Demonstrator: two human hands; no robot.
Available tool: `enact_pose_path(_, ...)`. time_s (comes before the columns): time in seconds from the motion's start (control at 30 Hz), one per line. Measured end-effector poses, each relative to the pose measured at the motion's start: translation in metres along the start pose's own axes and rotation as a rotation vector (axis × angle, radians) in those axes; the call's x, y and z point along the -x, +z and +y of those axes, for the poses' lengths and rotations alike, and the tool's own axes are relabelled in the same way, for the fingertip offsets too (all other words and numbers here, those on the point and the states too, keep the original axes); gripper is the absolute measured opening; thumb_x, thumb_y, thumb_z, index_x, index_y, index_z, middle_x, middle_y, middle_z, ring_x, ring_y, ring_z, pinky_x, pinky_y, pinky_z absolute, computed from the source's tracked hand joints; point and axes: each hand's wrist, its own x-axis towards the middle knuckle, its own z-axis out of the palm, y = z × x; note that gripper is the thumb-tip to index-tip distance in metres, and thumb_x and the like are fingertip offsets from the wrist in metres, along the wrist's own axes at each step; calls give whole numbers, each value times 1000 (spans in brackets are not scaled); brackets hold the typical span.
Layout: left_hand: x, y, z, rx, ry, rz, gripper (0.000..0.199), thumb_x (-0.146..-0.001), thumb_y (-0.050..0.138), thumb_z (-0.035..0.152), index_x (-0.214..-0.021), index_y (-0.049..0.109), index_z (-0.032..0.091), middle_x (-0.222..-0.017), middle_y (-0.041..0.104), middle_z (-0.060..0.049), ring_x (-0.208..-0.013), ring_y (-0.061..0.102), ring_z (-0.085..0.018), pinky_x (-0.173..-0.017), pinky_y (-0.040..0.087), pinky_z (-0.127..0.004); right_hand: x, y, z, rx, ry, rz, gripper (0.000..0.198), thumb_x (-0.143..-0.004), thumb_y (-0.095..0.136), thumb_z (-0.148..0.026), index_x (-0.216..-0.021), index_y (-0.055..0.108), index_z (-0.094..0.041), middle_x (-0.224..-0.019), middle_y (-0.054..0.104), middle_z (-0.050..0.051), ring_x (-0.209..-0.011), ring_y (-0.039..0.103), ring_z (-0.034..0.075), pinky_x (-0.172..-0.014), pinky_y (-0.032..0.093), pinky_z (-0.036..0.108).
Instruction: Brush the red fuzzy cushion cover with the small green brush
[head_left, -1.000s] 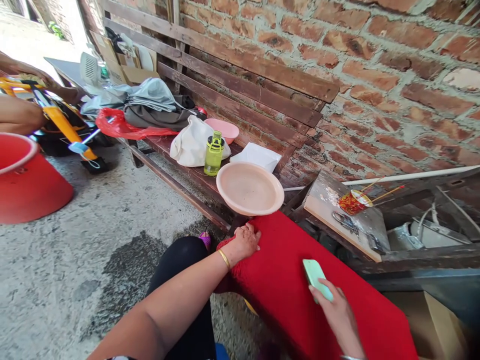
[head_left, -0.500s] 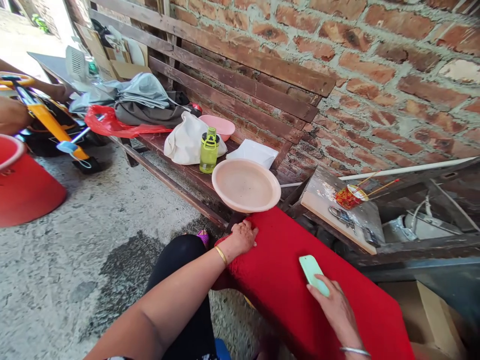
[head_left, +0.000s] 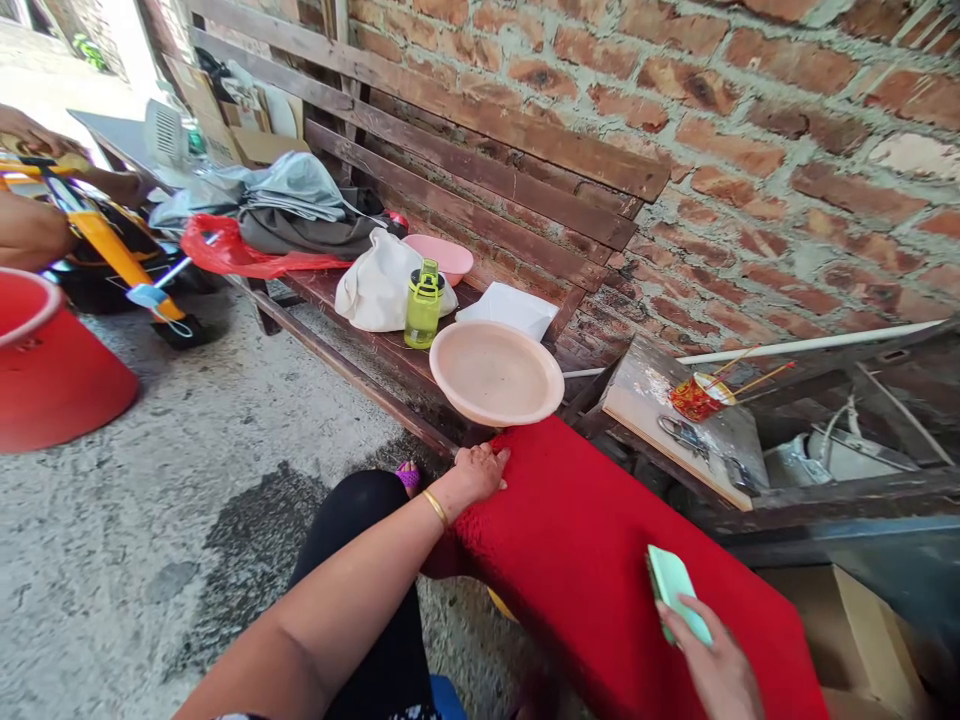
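My left hand point(head_left: 480, 472) lies on the far left edge of a red cloth point(head_left: 592, 530), just below a pale pink basin point(head_left: 496, 372). Its fingers rest on the fabric, apart and slightly bent. In my right hand point(head_left: 709, 650) is a mint-green brush point(head_left: 679, 590), gripped by its smooth back. A dark bristle edge shows along the brush's left side. The brush is over the right part of the cloth; whether the bristles touch it I cannot tell. Shallow, cloudy-looking contents fill the basin.
On the wooden bench point(head_left: 390, 350) are a green bottle point(head_left: 424, 308), a white bag point(head_left: 379, 285) and a pink bowl point(head_left: 442, 260). A red bucket point(head_left: 67, 370) stands left, near another person's arm point(head_left: 34, 215). A board point(head_left: 637, 385) with a red cup point(head_left: 701, 397) sits right.
My right hand has moved right and toward me with the brush, which is now tilted so its bristle side shows. My left hand has barely shifted.
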Motion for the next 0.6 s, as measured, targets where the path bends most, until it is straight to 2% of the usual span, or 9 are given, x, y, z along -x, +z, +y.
enact_pose_path(0.1,3,-3,-6,13,3,-23,62,-90,59,47,-145,43,23,-130,58,-19,-119,59,-31,-94,47,-44,22,52,-86,15,-363,-80,54,-74,57,-65,-110,68,-27,-105,65,9,-97,66,28,-83,52,40)
enact_pose_path(0.17,4,-4,-11,13,5,-31,59,-91,58,45,-143,44,22,-129,59,-19,-119,59,-32,-94,48,-44,37,80,-130,78,-571,-122,45,-79,55,-55,-111,68,-26,-104,64,7,-95,66,25,-83,51,37)
enact_pose_path(0.23,4,-6,-14,12,8,-25,59,-92,56,44,-144,44,21,-129,60,-19,-120,60,-31,-95,48,-44,46,97,-157,132,-688,-141,39,-80,56,-47,-112,68,-28,-102,63,5,-94,65,24,-85,50,36)
enact_pose_path(0.3,4,-7,-15,11,11,-36,58,-92,56,44,-143,44,21,-128,61,-19,-119,60,-31,-95,48,-44,49,101,-164,153,-715,-145,37,-80,58,-44,-113,68,-30,-101,63,4,-96,64,23,-87,49,36)
enact_pose_path(0.37,3,-8,-14,9,11,-49,55,-92,56,43,-141,47,20,-127,62,-20,-119,61,-32,-94,48,-44,47,92,-153,163,-686,-144,39,-79,57,-44,-113,69,-29,-100,62,4,-92,64,23,-84,50,36)
enact_pose_path(0.43,3,-8,-12,6,15,-43,53,-92,57,41,-139,48,19,-127,63,-20,-119,61,-32,-94,48,-45,40,75,-126,158,-610,-151,42,-78,56,-48,-112,69,-28,-99,63,5,-88,66,24,-79,51,37)
enact_pose_path(0.5,3,-7,-10,4,19,-29,53,-92,57,40,-139,48,18,-126,63,-20,-119,61,-32,-95,48,-45,32,52,-87,126,-481,-148,47,-75,56,-56,-110,70,-28,-100,64,6,-89,67,25,-77,52,39)
enact_pose_path(0.6,3,-8,-8,7,16,-35,52,-92,57,37,-139,48,17,-126,63,-21,-119,61,-31,-95,49,-44,18,14,-12,63,-230,-80,51,-69,59,-65,-105,71,-32,-105,67,10,-98,67,31,-83,53,45)
